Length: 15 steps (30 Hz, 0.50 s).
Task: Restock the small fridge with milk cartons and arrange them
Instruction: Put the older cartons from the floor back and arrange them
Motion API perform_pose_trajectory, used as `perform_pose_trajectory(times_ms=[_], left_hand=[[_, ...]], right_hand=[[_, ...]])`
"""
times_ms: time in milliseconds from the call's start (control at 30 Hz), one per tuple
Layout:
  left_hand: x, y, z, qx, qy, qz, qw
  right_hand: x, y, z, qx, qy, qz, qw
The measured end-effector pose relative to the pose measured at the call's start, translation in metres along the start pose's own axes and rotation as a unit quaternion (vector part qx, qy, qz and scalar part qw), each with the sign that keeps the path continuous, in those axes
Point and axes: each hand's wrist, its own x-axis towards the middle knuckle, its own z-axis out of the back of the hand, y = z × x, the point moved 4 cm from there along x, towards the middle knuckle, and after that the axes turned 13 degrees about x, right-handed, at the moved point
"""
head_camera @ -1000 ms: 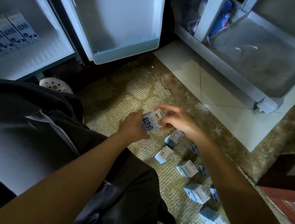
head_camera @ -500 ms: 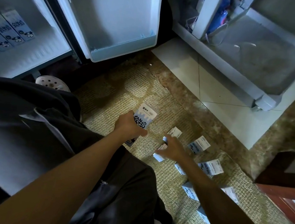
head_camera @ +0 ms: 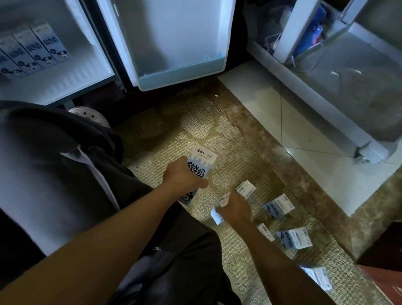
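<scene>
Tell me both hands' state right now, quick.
Left hand: grips a milk carton above the mat.
Right hand: grips a second carton down at the mat; whether lifted cannot be told.

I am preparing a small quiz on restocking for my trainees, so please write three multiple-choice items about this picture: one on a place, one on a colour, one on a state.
1. Where do the loose cartons lie?
A. on the woven mat
B. on the door shelf
C. on the white tiles

2. What colour is the carton in the left hand?
A. red
B. white and pale blue
C. green

3. How is the fridge door?
A. shut
B. taken off
C. open

Key: 1 A, they lie scattered on the mat, and the right hand grips one. 2 B, its face is white and pale blue with dark lettering. 3 C, it stands swung wide, with its inner side showing.
</scene>
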Motion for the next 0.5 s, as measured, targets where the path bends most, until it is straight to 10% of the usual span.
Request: perform_pose_trajectory(times_ms=[500], left_hand=[[-0.026,0.012,0.180,-0.234,-0.245,-0.035,0.940]], right_hand=[[-0.022,0.267,0.113,0.107,-0.122,0.253,0.954]])
